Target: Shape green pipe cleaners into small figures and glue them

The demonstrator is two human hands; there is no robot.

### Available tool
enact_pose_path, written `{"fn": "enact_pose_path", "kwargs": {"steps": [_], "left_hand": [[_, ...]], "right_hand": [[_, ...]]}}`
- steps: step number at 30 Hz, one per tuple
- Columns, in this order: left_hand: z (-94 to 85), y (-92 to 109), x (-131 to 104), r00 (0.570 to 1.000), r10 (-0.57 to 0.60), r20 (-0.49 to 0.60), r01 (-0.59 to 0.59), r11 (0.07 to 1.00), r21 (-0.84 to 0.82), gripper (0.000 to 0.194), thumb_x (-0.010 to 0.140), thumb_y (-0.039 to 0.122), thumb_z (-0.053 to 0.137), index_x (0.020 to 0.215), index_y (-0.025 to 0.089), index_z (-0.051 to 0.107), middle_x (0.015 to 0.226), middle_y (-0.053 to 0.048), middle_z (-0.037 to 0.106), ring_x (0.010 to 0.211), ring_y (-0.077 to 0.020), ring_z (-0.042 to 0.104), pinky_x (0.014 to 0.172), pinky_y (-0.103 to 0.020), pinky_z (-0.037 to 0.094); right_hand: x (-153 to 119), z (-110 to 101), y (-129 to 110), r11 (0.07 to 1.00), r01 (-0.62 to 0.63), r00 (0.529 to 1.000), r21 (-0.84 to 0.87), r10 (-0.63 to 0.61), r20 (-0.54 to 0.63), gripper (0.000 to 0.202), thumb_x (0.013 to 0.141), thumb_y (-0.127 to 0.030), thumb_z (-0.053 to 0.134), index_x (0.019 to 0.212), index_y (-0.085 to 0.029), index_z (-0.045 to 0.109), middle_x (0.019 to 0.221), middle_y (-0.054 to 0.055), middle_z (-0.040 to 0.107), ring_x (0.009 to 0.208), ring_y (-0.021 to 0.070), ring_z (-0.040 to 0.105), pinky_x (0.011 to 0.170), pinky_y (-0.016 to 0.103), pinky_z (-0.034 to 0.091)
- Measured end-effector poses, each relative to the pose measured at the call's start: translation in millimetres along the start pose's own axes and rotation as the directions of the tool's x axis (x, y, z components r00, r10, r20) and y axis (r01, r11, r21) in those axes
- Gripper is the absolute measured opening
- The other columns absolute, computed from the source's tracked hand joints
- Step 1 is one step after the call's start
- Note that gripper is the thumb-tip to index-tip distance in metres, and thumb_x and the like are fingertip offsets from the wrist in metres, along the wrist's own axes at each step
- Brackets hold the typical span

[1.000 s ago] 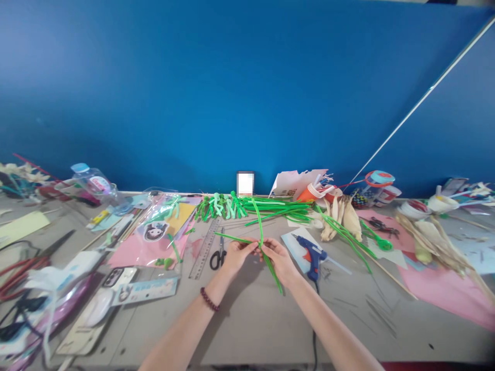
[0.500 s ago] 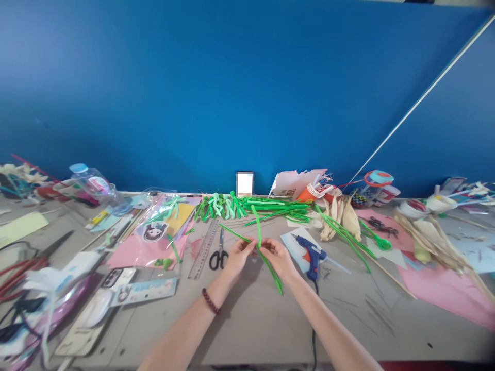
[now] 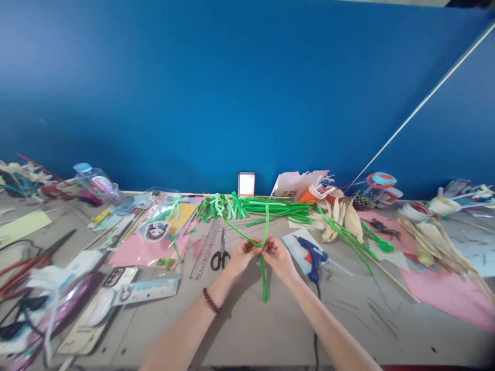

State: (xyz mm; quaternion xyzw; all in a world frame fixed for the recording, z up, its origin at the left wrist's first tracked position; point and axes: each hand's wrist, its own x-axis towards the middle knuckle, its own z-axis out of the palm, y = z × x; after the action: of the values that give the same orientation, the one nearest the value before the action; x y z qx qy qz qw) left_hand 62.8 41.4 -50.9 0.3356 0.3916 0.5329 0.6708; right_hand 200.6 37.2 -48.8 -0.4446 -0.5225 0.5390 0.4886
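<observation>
Both hands meet above the grey table, pinching green pipe cleaners where they cross. My left hand has its fingers closed on them from the left, with a beaded bracelet on the wrist. From the right, my right hand pinches the same crossing. One stem points up, one slants to the upper left, and a bundle hangs down below the fingers. Black-handled scissors and a clear ruler lie left of the hands. A blue glue gun lies to the right.
Behind the hands lie green pipe cleaners and twisted green pieces along the blue partition. Dried husks and cups stand back right. A plastic bag, a phone case and a bottle are left.
The hanging bundle has swung from slanting rightward to nearly straight down. The upright stem now leans slightly right, and both hands remain closed at the crossing.
</observation>
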Motion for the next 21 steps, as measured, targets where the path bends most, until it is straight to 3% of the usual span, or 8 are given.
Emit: {"fn": "enact_pose_path", "kwargs": {"steps": [5,10,16,21], "left_hand": [[-6.4,-6.1,4.5,0.999,0.031,0.018,-0.032,0.996,0.083,0.035,0.052,0.021,0.082,0.081,0.013,0.063,0.067,-0.002,0.062,0.063,-0.0123,0.057,0.063,-0.025,0.044],[-10.4,-13.1,8.1,0.996,0.090,-0.012,-0.086,0.978,0.190,0.035,0.052,0.014,0.077,0.084,0.012,0.064,0.070,-0.002,0.063,0.062,-0.0116,0.055,0.061,-0.023,0.043],[-9.5,-12.9,7.4,0.995,0.092,0.044,-0.098,0.983,0.158,0.036,0.053,0.008,0.072,0.087,0.013,0.062,0.075,-0.003,0.065,0.067,-0.0132,0.058,0.065,-0.025,0.044],[-5.2,-7.7,5.2,0.998,0.060,0.006,-0.060,0.990,0.130,0.032,0.050,0.002,0.067,0.079,0.014,0.062,0.074,-0.001,0.064,0.066,-0.0119,0.056,0.062,-0.023,0.042]], "right_hand": [[0.8,-0.9,6.7,0.998,0.046,0.998,-0.053,-0.048,-0.045,0.035,0.063,-0.015,0.058,0.096,-0.021,0.049,0.072,-0.003,0.049,0.066,0.0120,0.053,0.059,0.023,0.047],[0.0,-0.1,12.3,0.990,0.048,0.998,-0.133,-0.052,-0.026,0.036,0.062,-0.013,0.054,0.097,-0.019,0.049,0.076,-0.001,0.052,0.070,0.0133,0.056,0.064,0.025,0.049],[-1.8,1.7,11.1,0.965,0.110,0.994,-0.237,-0.108,0.020,0.034,0.064,-0.011,0.049,0.097,-0.017,0.051,0.080,0.002,0.056,0.070,0.0145,0.058,0.064,0.027,0.051],[-3.5,0.3,8.4,0.868,0.239,0.967,-0.435,-0.254,0.023,0.037,0.062,-0.005,0.045,0.095,-0.018,0.055,0.087,0.004,0.056,0.076,0.0160,0.056,0.069,0.029,0.050]]}}
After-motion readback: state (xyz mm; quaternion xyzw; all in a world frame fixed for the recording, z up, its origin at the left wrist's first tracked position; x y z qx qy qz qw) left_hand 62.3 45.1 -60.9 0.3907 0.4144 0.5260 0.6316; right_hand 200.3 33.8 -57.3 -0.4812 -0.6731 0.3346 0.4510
